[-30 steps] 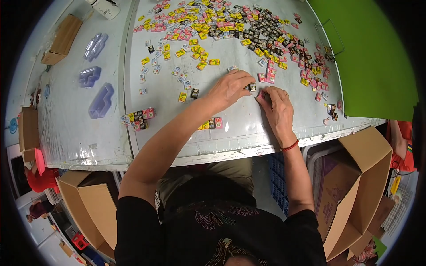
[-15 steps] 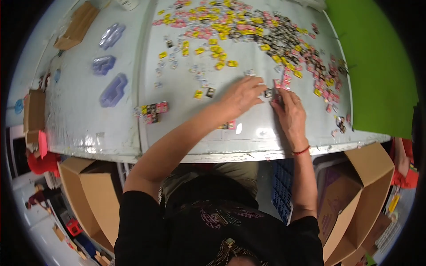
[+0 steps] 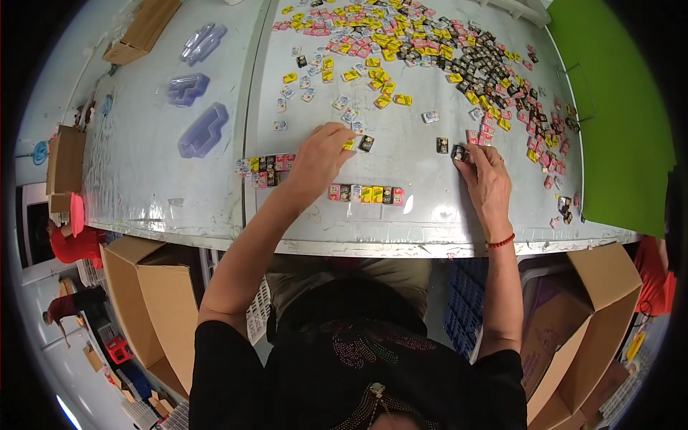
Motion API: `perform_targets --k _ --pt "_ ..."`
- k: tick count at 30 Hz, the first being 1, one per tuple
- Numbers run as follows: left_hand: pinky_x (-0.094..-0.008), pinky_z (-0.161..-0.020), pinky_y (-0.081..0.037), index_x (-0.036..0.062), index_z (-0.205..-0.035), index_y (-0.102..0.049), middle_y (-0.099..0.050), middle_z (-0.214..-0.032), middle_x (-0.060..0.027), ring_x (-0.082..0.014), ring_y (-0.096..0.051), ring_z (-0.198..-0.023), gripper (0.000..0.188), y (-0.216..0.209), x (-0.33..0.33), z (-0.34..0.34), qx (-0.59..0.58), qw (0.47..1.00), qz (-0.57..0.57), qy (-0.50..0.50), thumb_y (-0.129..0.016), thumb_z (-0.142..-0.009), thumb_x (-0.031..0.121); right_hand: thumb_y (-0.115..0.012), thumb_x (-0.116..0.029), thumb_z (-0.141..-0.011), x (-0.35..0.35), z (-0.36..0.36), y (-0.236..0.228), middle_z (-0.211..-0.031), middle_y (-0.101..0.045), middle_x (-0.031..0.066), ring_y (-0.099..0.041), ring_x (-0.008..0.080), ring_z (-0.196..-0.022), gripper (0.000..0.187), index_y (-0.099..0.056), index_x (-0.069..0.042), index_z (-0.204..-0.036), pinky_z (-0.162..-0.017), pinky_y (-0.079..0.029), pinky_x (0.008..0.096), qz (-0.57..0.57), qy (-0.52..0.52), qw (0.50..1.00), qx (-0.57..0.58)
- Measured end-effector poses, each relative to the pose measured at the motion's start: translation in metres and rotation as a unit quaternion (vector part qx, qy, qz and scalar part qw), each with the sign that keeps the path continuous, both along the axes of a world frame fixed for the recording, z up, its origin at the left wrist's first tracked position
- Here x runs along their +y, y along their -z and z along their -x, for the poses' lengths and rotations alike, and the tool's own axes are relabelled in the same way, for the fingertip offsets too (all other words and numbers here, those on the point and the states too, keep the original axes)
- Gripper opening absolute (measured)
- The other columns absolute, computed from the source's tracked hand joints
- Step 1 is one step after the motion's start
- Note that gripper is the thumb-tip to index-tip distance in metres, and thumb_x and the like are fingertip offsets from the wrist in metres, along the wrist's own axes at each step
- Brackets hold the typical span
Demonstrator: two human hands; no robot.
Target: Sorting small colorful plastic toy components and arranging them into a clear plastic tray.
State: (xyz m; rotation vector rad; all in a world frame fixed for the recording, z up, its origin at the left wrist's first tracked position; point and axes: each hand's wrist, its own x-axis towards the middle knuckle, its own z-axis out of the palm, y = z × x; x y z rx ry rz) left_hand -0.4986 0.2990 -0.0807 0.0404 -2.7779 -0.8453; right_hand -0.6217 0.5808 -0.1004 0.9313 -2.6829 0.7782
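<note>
My left hand (image 3: 319,161) reaches over the table with its fingers bent together at a small yellow box (image 3: 349,144), most of it hidden under the fingertips. Just right of it lies a small black box (image 3: 367,143). My right hand (image 3: 489,179) pinches another black box (image 3: 459,153) between thumb and fingers. A loose black box (image 3: 442,145) sits to its left, and pink boxes (image 3: 486,132) lie beyond the fingers. Nearer me is a tidy row of pink, black, white and yellow boxes (image 3: 366,194). A similar two-row block (image 3: 266,164) stands left, partly behind my left hand.
A large heap of mixed small boxes (image 3: 430,43) spreads across the far and right side. Clear plastic trays (image 3: 203,131) lie on the left table section. A green panel (image 3: 616,129) borders the right. Open cartons (image 3: 165,301) flank me below the table edge.
My left hand has moved left, away from my right hand, to the yellow box, uncovering the row of boxes. My right hand stays in its area, now visibly pinching a black box.
</note>
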Motion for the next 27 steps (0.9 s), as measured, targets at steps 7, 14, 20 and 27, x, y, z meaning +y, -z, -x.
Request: perform_targets --k 7,14,20,27 --pt "-0.0383 -0.088 -0.047 0.0005 -0.106 -0.061 -0.062 -0.11 -0.0149 -0.0332 -0.058 -0.102 0.03 -0.007 -0.004 0.004 -0.038 0.998 0.025 0.03 -0.07 -0.078 0.006 -0.073 -0.012 -0.079 0.004 -0.014 -0.001 -0.092 -0.062 0.0093 -0.061 0.0268 -0.083 0.028 -0.064 -0.006 -0.105 -0.07 -0.05 0.0345 -0.002 0.003 1.0 -0.013" --pt "-0.0387 -0.089 -0.047 0.0003 -0.102 -0.063 -0.062 -0.112 -0.0147 -0.0327 -0.058 -0.104 0.027 0.009 -0.009 0.019 0.029 1.0 0.008 -0.001 -0.07 -0.078 0.007 -0.074 -0.013 -0.078 0.003 -0.02 -0.001 -0.092 -0.062 0.0095 -0.062 0.0267 -0.081 0.028 -0.065 -0.005 -0.104 -0.07 -0.05 0.0345 0.011 0.017 1.0 -0.021" --pt "-0.0368 -0.086 -0.048 0.0013 -0.099 -0.063 -0.061 -0.108 -0.0115 -0.0296 -0.059 -0.102 0.025 0.017 -0.011 0.032 0.056 0.996 0.055 0.03 -0.07 -0.075 0.004 -0.074 -0.013 -0.077 0.002 -0.018 -0.002 -0.092 -0.062 0.01 -0.061 0.0267 -0.082 0.03 -0.065 -0.006 -0.105 -0.072 -0.05 0.0354 0.023 0.006 1.0 -0.005" --pt "-0.0345 -0.083 -0.05 0.0039 -0.097 -0.065 -0.063 -0.103 -0.0075 -0.0259 -0.058 -0.1 0.023 0.015 -0.01 0.033 0.103 0.985 0.122 0.063 -0.069 -0.074 0.001 -0.075 -0.01 -0.076 0.011 -0.02 -0.006 -0.103 -0.063 0.0113 -0.06 0.0282 -0.095 0.037 -0.064 -0.005 -0.11 -0.082 -0.05 0.0357 0.03 -0.019 0.999 -0.035"
